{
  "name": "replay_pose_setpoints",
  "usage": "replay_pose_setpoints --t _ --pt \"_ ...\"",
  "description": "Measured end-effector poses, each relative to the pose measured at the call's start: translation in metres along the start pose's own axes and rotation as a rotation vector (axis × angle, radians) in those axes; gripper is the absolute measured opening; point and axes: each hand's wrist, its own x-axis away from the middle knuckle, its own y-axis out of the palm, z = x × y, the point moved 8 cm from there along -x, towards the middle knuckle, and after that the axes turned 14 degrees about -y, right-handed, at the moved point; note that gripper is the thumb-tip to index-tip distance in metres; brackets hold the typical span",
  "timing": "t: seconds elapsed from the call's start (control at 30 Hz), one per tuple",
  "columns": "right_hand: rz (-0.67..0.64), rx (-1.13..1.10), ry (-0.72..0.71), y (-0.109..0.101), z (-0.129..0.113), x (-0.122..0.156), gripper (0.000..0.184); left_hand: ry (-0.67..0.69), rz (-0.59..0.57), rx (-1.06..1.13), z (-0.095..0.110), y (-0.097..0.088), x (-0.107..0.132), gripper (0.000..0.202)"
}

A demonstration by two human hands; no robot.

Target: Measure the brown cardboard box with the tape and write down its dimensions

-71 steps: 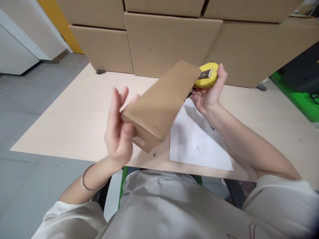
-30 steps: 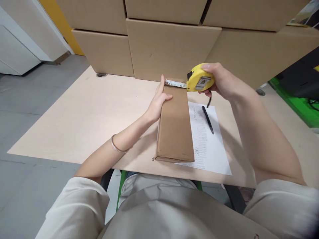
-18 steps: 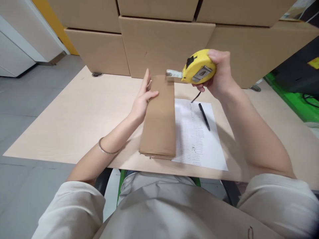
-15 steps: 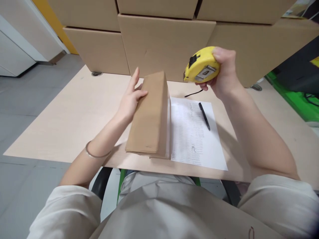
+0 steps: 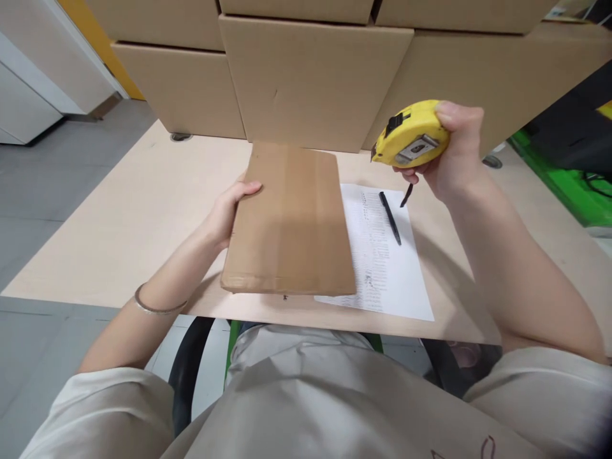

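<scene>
A flat brown cardboard box [image 5: 291, 223] shows its broad face upward, over the left part of a printed sheet [image 5: 382, 280]. My left hand [image 5: 234, 207] grips its left edge, thumb on top and the other fingers hidden at the side or below. Up to the right, my right hand [image 5: 454, 146] is closed around a yellow tape measure [image 5: 414, 134], raised above the table. A short dark strap hangs beneath that hand. No blade shows drawn out of the tape measure. On the sheet lies a black pen [image 5: 390, 218].
Large cardboard boxes [image 5: 310, 83] are stacked along the back of the pale wooden table [image 5: 119, 210]. A chair's black armrest [image 5: 189, 370] sits below the front edge. Green and dark equipment [image 5: 564, 172] stands at the far right.
The cardboard box has turned from standing on its narrow side to broad face up. My left hand has gone from resting against it to gripping its edge. The tape measure has shifted right.
</scene>
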Motion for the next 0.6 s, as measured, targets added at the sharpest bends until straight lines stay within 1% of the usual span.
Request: replay_pose_setpoints --t 0.03,0.1,0.17,0.23,0.27,0.3,0.33,0.4,0.43,0.47,0.5,0.53,0.6 --pt "0.027 -0.011 -0.005 0.000 0.000 0.001 0.039 -0.018 -0.009 0.035 -0.008 0.008 -0.003 0.060" --pt "0.054 -0.022 -0.002 0.004 0.002 0.003 0.039 -0.029 -0.056 0.091 -0.022 0.025 -0.010 0.063" --pt "0.030 -0.013 0.019 0.011 0.008 0.004 0.038 -0.021 -0.124 0.125 -0.034 0.038 -0.016 0.073" --pt "-0.032 0.006 0.048 0.021 0.015 0.006 0.038 -0.008 -0.187 0.125 -0.043 0.044 -0.021 0.080" --pt "-0.069 0.020 0.059 0.027 0.018 0.006 0.037 0.004 -0.199 0.103 -0.046 0.043 -0.023 0.081" --pt "-0.100 0.032 0.067 0.034 0.021 0.006 0.037 0.025 -0.183 0.058 -0.049 0.038 -0.025 0.078" --pt "-0.132 0.044 0.075 0.042 0.024 0.006 0.037 0.054 -0.131 -0.008 -0.050 0.030 -0.026 0.074" --pt "-0.204 0.066 0.101 0.063 0.031 0.004 0.040 0.107 0.046 -0.168 -0.052 0.010 -0.029 0.065" --pt "-0.237 0.070 0.121 0.076 0.035 0.003 0.043 0.120 0.139 -0.236 -0.053 0.000 -0.030 0.065" --pt "-0.275 0.073 0.144 0.090 0.039 0.001 0.048 0.122 0.207 -0.280 -0.054 -0.008 -0.032 0.069" --pt "-0.320 0.080 0.164 0.105 0.044 0.000 0.052 0.116 0.239 -0.298 -0.057 -0.013 -0.036 0.076" --pt "-0.364 0.089 0.174 0.120 0.048 -0.002 0.054 0.110 0.233 -0.295 -0.059 -0.014 -0.040 0.084" --pt "-0.425 0.122 0.150 0.145 0.050 -0.008 0.057 0.133 0.167 -0.255 -0.062 -0.011 -0.048 0.092"
